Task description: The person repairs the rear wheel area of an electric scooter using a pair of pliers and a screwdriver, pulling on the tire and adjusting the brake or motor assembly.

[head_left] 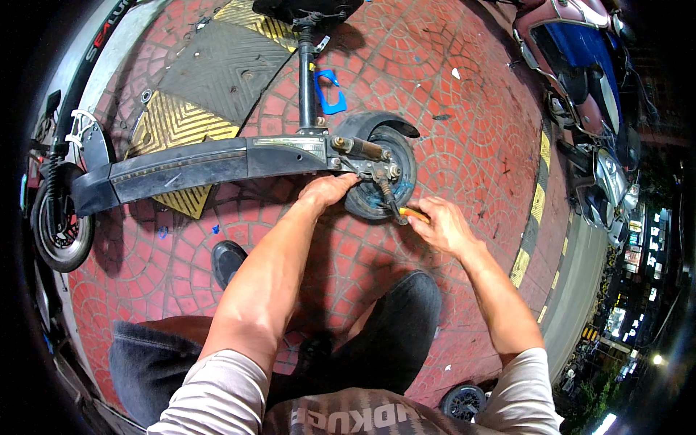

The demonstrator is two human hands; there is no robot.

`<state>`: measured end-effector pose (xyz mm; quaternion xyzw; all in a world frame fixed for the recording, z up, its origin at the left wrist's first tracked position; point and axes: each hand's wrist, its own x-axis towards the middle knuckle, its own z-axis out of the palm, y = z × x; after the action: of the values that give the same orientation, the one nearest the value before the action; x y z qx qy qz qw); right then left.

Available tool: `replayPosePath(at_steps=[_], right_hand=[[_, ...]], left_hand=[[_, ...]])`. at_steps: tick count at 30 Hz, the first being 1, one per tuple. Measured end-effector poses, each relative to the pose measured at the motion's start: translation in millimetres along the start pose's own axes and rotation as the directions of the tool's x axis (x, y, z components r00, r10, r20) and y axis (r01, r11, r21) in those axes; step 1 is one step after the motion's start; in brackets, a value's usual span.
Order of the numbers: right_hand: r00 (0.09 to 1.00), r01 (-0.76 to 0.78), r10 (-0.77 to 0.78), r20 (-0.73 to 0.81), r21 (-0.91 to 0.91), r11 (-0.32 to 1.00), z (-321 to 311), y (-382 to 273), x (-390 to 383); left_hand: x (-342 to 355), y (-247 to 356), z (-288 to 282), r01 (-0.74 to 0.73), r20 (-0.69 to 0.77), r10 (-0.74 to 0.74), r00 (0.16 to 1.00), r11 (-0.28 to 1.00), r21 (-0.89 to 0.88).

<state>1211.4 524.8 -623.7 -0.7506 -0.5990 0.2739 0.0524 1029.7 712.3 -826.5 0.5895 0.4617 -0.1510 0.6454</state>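
Note:
A black electric scooter (181,172) stands across the paving, its rear wheel (407,174) on the right beneath a raised black mudguard (391,122). My left hand (330,190) is closed on the rear end of the scooter's frame, beside the wheel; its fingertips are partly hidden. A yellow-handled tool (415,214) is gripped in my right hand (444,226). Its working end meets the lower end of the spring shock absorber (388,194) at the wheel; the tip is too small to make out.
A seat post (307,80) rises from the deck to a black seat (312,9). Blue plastic (331,93) lies beside it. Under the deck is a yellow-black ramp (188,119). Motorcycles (580,65) stand at right; a loose wheel (462,401) lies near my right sleeve.

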Motion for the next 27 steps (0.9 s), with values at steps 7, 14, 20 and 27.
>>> replayPosePath(at_steps=[7, 14, 20, 27], right_hand=[[0.953, 0.258, -0.214, 0.216, -0.203, 0.944, -10.4, -1.2, 48.8], [0.822, 0.518, -0.327, 0.465, -0.373, 0.77, -33.7, -6.7, 67.0], [0.801, 0.441, -0.11, 0.588, -0.457, 0.773, -28.9, -12.9, 84.2], [0.415, -0.908, 0.589, 0.693, 0.274, 0.317, -20.0, -20.9, 99.8]], left_hand=[[-5.2, -0.9, 0.3, 0.038, -0.076, -0.033, 0.997, 0.997, 0.061], [-48.4, 17.9, -3.5, 0.079, -0.133, -0.07, 0.989, 0.995, 0.062], [-62.3, 15.4, 24.7, 0.078, -0.249, -0.085, 0.965, 0.996, -0.035], [-60.8, 20.9, 5.2, 0.049, -0.205, -0.049, 0.978, 0.999, -0.005]])
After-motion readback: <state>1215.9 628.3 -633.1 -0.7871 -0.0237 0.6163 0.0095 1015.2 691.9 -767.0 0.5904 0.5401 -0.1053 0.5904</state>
